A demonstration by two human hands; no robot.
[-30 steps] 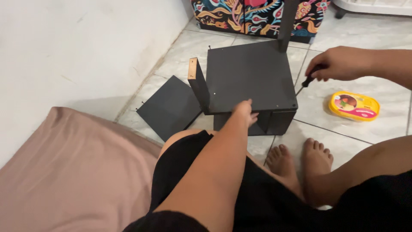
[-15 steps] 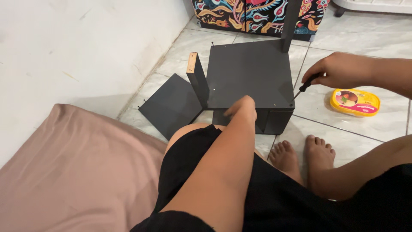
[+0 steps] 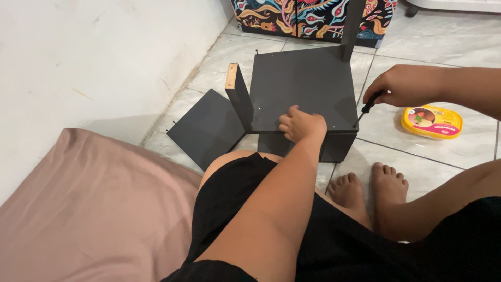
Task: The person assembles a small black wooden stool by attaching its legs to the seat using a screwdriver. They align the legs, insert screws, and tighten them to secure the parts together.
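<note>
A dark grey furniture box point(image 3: 305, 83) made of flat panels stands on the tiled floor in front of my knees. My left hand point(image 3: 301, 124) rests on its top panel near the front edge, fingers curled and pressing down. My right hand point(image 3: 404, 85) is shut on a black screwdriver point(image 3: 364, 110), whose tip meets the box's right front corner. A narrow upright panel point(image 3: 239, 96) with a bare wood end stands at the box's left side. A loose dark panel point(image 3: 209, 128) lies flat on the floor to the left.
A yellow plastic tub point(image 3: 432, 121) sits on the tiles at the right. A brownish-pink cushion point(image 3: 88, 209) lies at the lower left by the white wall point(image 3: 88, 57). A colourful patterned cabinet point(image 3: 308, 15) stands at the back. My bare feet point(image 3: 368, 190) rest below the box.
My left hand has slid up from the box's front edge onto its top panel. My right hand with the screwdriver has shifted slightly towards the box's right corner.
</note>
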